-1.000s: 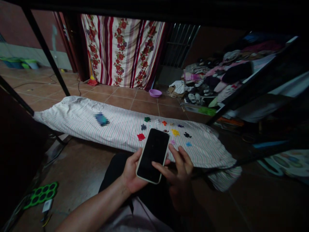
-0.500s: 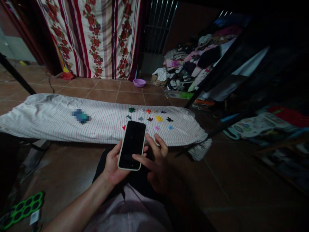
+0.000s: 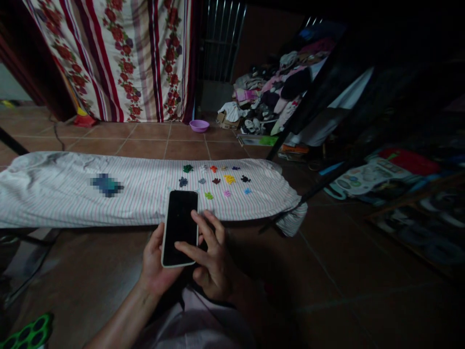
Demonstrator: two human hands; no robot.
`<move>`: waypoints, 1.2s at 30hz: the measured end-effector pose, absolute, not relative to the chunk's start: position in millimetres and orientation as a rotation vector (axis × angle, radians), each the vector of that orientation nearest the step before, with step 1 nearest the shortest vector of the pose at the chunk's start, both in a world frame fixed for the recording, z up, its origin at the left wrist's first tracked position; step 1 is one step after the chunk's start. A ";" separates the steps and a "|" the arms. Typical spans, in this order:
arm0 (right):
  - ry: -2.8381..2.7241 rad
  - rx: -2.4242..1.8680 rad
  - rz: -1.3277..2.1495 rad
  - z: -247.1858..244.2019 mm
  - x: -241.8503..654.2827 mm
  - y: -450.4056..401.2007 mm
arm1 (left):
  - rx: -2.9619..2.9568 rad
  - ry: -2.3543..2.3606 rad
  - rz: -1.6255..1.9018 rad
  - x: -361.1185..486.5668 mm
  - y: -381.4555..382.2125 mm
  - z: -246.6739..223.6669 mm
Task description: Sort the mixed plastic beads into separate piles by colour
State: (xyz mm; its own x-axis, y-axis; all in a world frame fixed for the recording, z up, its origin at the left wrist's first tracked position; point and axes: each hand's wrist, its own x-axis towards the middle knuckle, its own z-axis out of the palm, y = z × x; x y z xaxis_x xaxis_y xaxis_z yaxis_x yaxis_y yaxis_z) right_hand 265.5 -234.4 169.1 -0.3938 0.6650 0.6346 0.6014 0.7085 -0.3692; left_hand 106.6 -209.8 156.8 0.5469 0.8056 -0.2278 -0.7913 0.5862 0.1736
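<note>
A smartphone (image 3: 178,218) with a dark screen and a pale case rests in my left hand (image 3: 156,266), whose fingers wrap round its edges. Over the lower right of the screen is my right hand (image 3: 214,261), its fingers spread and holding nothing; one fingertip is at the glass. Beyond the phone, a striped cloth (image 3: 145,194) covers a long low surface. Small coloured pieces lie on it in separate little piles, among them a yellow pile (image 3: 230,179), a dark green pile (image 3: 188,168), a lime green pile (image 3: 209,195) and a black pile (image 3: 246,179).
A pixelated blue patch (image 3: 107,184) covers something on the cloth's left. Behind stand a floral curtain (image 3: 138,63), a purple basin (image 3: 199,126) and a heap of clothes (image 3: 276,87). Dark bars slant down at both sides. A green holder (image 3: 32,332) lies at lower left.
The view has shifted, so most things appear further left. My right hand has come further over the phone's screen. My left hand still holds the phone.
</note>
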 end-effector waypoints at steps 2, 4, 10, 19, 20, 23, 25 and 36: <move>-2.128 -0.959 0.108 168.8 266.0 -233.6 | 0.073 0.256 0.928 105.0 -210.2 153.1; -2.145 -0.968 0.109 167.2 266.4 -232.6 | 0.089 0.233 0.923 104.2 -210.0 151.9; -2.072 -0.987 0.111 163.7 268.0 -228.7 | 0.124 0.239 0.952 107.2 -205.7 161.1; -1.939 -1.138 0.140 164.4 277.1 -233.7 | 0.068 0.323 0.963 107.1 -205.7 162.3; -1.907 -1.148 0.160 162.0 277.2 -233.5 | 0.056 0.328 0.979 107.3 -205.6 162.6; -1.813 -1.160 0.266 154.4 273.9 -232.3 | 0.023 0.341 1.013 109.4 -205.7 165.7; -1.787 -1.151 0.341 151.6 270.1 -232.3 | -0.009 0.369 1.022 111.4 -206.3 169.0; -1.627 -1.095 0.521 133.8 265.4 -232.3 | 0.006 0.335 0.991 118.9 -206.1 169.3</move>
